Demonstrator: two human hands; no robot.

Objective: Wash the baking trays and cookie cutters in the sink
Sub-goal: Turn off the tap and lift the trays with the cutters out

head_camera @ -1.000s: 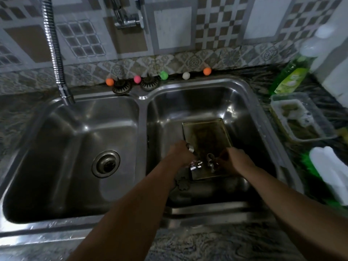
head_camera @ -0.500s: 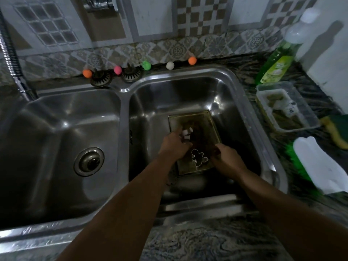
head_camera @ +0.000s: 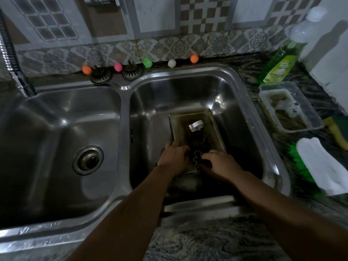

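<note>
Both our hands are down in the right basin of the double sink. A dark baking tray lies on the basin floor. Our left hand grips the tray's near left edge, fingers curled over the rim. Our right hand rests at the tray's near end at about 5 o'clock; we cannot tell whether it grips anything. Between them lies a gingerbread-man cookie cutter. A shiny cutter sits towards 12 o'clock inside the tray. A green soap bottle stands on the tabletop at 2 o'clock.
</note>
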